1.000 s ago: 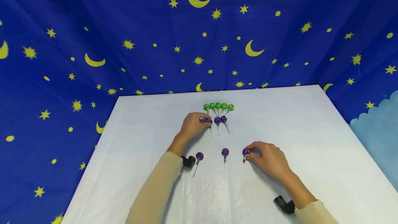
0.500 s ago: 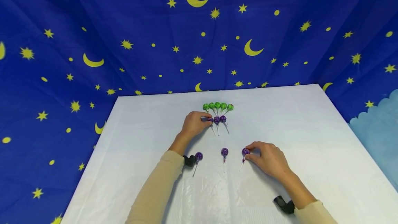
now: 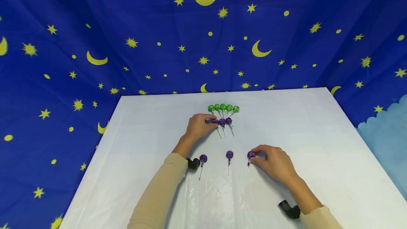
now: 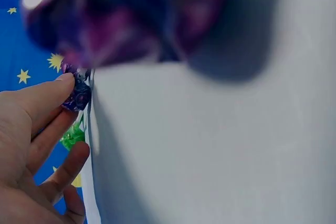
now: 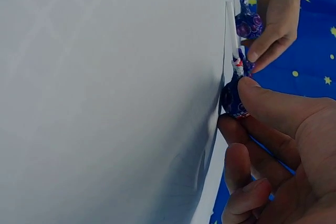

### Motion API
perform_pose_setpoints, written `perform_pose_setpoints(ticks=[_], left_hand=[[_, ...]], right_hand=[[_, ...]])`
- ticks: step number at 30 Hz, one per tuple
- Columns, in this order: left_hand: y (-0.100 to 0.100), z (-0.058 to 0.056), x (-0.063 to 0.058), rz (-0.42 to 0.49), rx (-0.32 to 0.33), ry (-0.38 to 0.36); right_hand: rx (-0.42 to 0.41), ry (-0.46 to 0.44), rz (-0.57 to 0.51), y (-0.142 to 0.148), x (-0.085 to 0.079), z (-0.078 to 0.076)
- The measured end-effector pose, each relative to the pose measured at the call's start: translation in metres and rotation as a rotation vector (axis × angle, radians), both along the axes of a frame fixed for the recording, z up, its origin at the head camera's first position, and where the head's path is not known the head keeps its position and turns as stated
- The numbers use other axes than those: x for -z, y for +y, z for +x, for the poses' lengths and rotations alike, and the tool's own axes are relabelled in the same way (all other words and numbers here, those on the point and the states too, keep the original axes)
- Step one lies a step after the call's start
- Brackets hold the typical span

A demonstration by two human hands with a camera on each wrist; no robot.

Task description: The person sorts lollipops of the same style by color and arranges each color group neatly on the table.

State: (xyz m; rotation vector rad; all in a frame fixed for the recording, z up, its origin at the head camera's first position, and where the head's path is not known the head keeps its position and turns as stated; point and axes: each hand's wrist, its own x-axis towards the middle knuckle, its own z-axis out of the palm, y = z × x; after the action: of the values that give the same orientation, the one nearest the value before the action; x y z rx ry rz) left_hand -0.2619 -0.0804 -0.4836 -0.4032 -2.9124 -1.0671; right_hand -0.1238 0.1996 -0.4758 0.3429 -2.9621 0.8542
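With thumb and fingers my left hand [image 3: 199,126] pinches the head of a purple lollipop [image 3: 216,121], the leftmost in a cluster of purple ones. Touching or nearly touching it is another purple lollipop [image 3: 222,122], with a third [image 3: 229,120] on its right. Just behind them, several green lollipops [image 3: 223,107] lie fanned out. Nearer the front, my right hand [image 3: 276,162] pinches a separate purple lollipop [image 3: 251,154] by its head; its stick points toward the front. In the right wrist view, the thumb [image 5: 262,100] covers part of that wrapper.
Two more purple lollipops lie in the front row: a left one [image 3: 203,158], close to the black wrist camera [image 3: 193,164], and a middle one [image 3: 229,154]. A white-covered table [image 3: 152,123] bears everything. Blue star-patterned cloth [image 3: 178,38] hangs behind and at the sides.
My left hand has shifted its purple lollipop slightly right, closer to its neighbour in the cluster. My right hand stays in place, pinching its lollipop.
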Motion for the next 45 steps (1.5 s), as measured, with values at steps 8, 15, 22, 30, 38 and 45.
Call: perform_pose_setpoints(ticks=[8,15,22,30,38,45], left_hand=[[-0.007,0.002,-0.007,0.115,0.009,0.015],[-0.019,0.01,-0.007,0.21,0.025,-0.037],[-0.024,0.019,-0.005,0.225,0.065,-0.058],[-0.039,0.031,0.003,0.288,0.063,-0.102],[-0.058,0.053,0.007,0.296,0.058,-0.134],[-0.066,0.07,0.006,0.254,0.075,-0.152]], right_hand=[[0.016,-0.019,-0.014,0.001,-0.004,0.0],[0.012,-0.024,-0.028,0.001,-0.001,0.0],[0.023,-0.02,-0.023,0.002,0.001,0.0],[0.023,-0.027,-0.01,-0.001,0.001,-0.002],[0.013,-0.015,0.008,-0.003,0.0,-0.001],[0.026,-0.038,-0.02,-0.003,-0.001,-0.001]])
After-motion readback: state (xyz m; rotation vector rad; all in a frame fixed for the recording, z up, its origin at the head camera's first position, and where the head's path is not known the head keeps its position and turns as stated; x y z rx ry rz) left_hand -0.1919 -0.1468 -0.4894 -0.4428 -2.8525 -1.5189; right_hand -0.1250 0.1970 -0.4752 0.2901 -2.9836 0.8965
